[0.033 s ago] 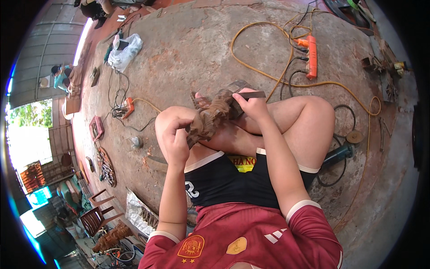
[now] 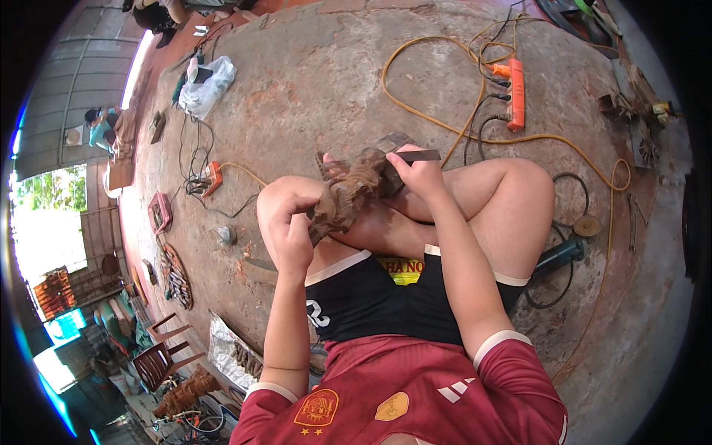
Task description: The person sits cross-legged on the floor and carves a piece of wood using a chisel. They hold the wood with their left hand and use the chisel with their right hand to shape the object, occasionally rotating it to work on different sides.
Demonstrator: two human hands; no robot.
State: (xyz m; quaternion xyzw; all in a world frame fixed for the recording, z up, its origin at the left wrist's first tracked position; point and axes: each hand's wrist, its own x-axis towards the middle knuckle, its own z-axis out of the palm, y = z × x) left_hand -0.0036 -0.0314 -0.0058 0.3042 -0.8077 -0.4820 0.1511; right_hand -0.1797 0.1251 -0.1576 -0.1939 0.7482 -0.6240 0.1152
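Observation:
A brown carved wooden piece (image 2: 354, 189) with a ridged, twisting surface rests across my crossed legs. My left hand (image 2: 294, 231) is closed on its near left end, fingers curled over the edge. At the far right end, my right hand (image 2: 415, 172) pinches a dark flat strip (image 2: 423, 156) against or close to the carving. Whether the strip is a file or folded sandpaper is not clear. Part of the carving's underside is hidden by my hands and legs.
On the floor to my right lies a dark green angle grinder (image 2: 558, 257) with a round disc (image 2: 588, 225). An orange power strip (image 2: 517, 96) with a yellow cord is ahead right. A white plastic bag (image 2: 208, 87) sits ahead left. Other people are at the far left.

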